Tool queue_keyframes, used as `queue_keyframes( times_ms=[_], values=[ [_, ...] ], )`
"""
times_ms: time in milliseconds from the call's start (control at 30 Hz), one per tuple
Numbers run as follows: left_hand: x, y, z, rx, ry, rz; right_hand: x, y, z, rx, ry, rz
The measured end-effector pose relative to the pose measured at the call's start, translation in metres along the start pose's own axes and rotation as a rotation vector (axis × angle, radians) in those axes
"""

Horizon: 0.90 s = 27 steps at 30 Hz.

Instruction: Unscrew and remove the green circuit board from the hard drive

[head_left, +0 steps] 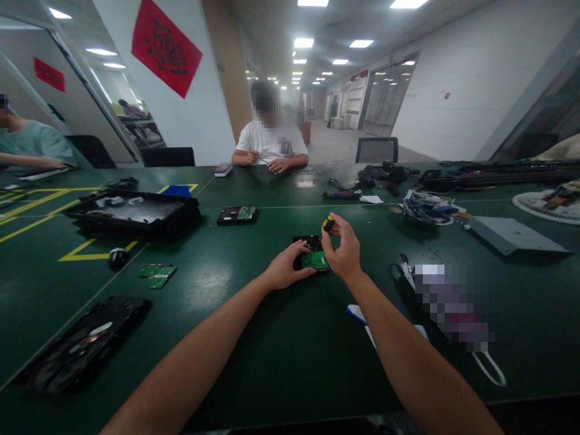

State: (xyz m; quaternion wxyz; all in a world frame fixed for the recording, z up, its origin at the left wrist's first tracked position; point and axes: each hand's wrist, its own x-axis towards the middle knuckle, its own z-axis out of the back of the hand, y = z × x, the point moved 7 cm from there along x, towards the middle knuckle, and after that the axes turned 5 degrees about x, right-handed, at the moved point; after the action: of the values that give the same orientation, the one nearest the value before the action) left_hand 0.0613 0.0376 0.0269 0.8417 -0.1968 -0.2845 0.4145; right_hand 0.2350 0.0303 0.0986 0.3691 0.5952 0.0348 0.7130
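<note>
nearest on the green counter (272, 362), a black casing (90, 344) lies at the left, and at the right is a long item (453, 308) with a white loop, too blurred to name. between them, straight ahead of the person, a hard drive (315, 260) lies flat with its green board facing up. the left hand (290, 266) has its grip spread across the drive, thumb at the near edge and fingers over the far part, pinning it down. the right hand (342, 248) has its grip closed, fingertips pinching the yellow-and-black handle of a screwdriver (327, 223) that stands tilted above the board; whether its tip sits in a screw cannot be told. the step in hand looks like working a screw on the drive, so the next move seems to call for a well-seated tip, steady downward pressure and a firm left hand. off to the left are loose circuit boards (158, 275) and a mouse (118, 258); farther back, a second drive (237, 214) and, across the counter, a person in a white shirt (270, 142).
</note>
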Motion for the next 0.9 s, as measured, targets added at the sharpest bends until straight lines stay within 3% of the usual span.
queue_keyframes(
  times_ms=[900],
  values=[
    [-0.0005,-0.0009,-0.0004,0.025,0.008,-0.001,-0.0003,-0.0019,0.0015,-0.018,-0.015,-0.007]
  ],
)
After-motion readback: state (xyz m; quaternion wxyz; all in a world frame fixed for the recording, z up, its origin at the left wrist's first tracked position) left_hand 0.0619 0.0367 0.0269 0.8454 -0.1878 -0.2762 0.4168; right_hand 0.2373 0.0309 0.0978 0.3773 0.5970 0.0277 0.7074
